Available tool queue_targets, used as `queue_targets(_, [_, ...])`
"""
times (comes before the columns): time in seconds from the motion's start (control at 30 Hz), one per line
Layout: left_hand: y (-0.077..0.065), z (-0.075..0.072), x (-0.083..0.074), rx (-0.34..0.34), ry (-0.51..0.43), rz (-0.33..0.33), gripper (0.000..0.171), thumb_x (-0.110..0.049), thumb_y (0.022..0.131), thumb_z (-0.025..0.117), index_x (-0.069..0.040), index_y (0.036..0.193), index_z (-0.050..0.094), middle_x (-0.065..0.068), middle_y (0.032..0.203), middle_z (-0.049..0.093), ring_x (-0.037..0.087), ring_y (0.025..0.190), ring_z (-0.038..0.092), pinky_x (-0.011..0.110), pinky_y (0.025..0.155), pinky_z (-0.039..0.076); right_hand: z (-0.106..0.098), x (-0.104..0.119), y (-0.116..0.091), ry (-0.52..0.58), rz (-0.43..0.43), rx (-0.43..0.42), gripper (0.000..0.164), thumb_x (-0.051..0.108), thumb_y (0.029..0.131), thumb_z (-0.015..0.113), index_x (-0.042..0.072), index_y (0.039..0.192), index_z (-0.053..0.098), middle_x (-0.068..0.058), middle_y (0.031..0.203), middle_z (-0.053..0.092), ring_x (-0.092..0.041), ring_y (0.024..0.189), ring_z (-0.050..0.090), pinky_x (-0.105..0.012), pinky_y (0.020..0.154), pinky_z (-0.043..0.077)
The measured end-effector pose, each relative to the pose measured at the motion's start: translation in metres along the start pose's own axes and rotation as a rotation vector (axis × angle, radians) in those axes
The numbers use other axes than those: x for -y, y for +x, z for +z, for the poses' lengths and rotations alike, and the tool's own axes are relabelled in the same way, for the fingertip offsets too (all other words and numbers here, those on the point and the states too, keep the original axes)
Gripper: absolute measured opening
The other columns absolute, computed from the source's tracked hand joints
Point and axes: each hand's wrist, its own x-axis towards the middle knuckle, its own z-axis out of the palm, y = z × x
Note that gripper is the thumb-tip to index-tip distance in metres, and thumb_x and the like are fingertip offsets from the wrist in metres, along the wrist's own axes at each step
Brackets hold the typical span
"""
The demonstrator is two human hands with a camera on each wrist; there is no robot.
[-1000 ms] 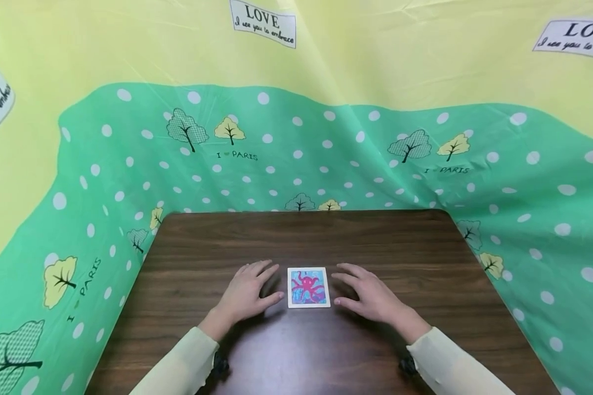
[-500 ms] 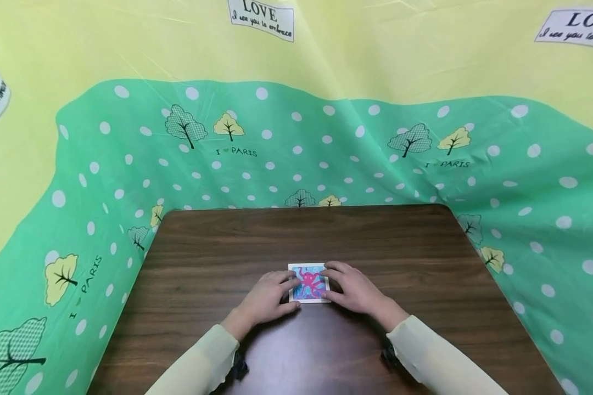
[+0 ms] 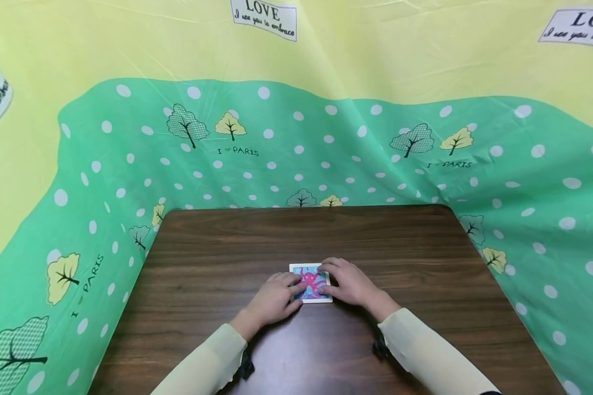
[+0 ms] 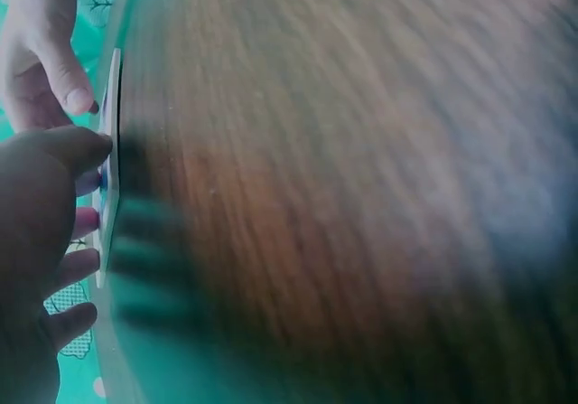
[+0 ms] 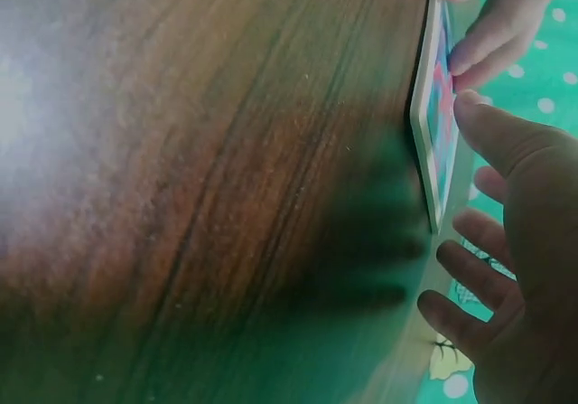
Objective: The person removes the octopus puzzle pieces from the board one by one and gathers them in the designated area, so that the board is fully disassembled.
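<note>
A thin square board with a pink octopus picture and a white border [image 3: 310, 278] lies flat on the table in the head view. My left hand [image 3: 273, 299] reaches over its left side, fingertips on or just above the picture. At its right edge is my right hand [image 3: 351, 282], fingers spread and lightly bent. Seen edge-on in the right wrist view, the board [image 5: 424, 119] has the right thumb close to its face; whether it touches is unclear. The left thumb tip meets the board's near edge [image 4: 112, 151] in the left wrist view. The fingers partly hide the picture.
The dark wood-grain table [image 3: 217, 241] extends around the board on all sides. Behind it and along both sides hangs a green and yellow printed cloth [image 3: 296, 131]. Pale sleeves [image 3: 207, 356] cover both forearms, with a black device [image 3: 244, 366] at the left wrist.
Both hands have come inward from either side of the board, and their fingers now reach over it. Over the last half second the left hand has slid slightly further right across the picture.
</note>
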Motion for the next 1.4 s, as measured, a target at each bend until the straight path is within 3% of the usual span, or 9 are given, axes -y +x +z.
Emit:
queue_targets(0.3, [-0.004, 0.000, -0.001, 0.001, -0.011, -0.004, 0.043, -0.039, 0.102, 0.062, -0.017, 0.137, 0.068, 0.008, 0.149, 0.059, 0.027, 0.139, 0.054, 0.039, 0.113, 0.046, -0.005, -0.001, 0.005, 0.008, 0.000, -0.018, 0.057, 0.050, 0.089, 0.077, 0.016, 0.134, 0.066, -0.003, 0.138, 0.062, -0.025, 0.130, 0.058, -0.050, 0.109, 0.048])
queue_targets(0.57, [-0.002, 0.001, -0.004, -0.037, 0.049, 0.044, 0.040, -0.035, 0.101, 0.065, -0.013, 0.133, 0.070, 0.011, 0.144, 0.062, 0.031, 0.135, 0.058, 0.040, 0.113, 0.046, -0.009, 0.003, 0.013, 0.032, 0.003, 0.002, 0.055, 0.045, 0.089, 0.079, 0.015, 0.133, 0.067, -0.003, 0.133, 0.067, -0.023, 0.126, 0.061, -0.048, 0.107, 0.050])
queue_targets(0.97, [-0.001, 0.002, -0.004, -0.029, 0.079, 0.031, 0.038, -0.037, 0.100, 0.068, -0.018, 0.132, 0.071, 0.006, 0.140, 0.065, 0.027, 0.131, 0.060, 0.039, 0.111, 0.048, -0.007, 0.007, 0.028, 0.029, 0.042, 0.061, 0.052, 0.038, 0.090, 0.080, 0.016, 0.135, 0.066, -0.003, 0.126, 0.069, -0.022, 0.116, 0.065, -0.046, 0.102, 0.053])
queue_targets(1.4, [-0.001, 0.000, -0.005, -0.029, 0.085, 0.045, 0.036, -0.038, 0.101, 0.066, -0.019, 0.130, 0.073, 0.005, 0.140, 0.066, 0.026, 0.131, 0.061, 0.038, 0.111, 0.048, -0.005, 0.012, 0.036, -0.008, 0.031, 0.086, 0.050, 0.032, 0.090, 0.081, 0.016, 0.134, 0.066, -0.004, 0.128, 0.067, -0.026, 0.122, 0.062, -0.050, 0.106, 0.050])
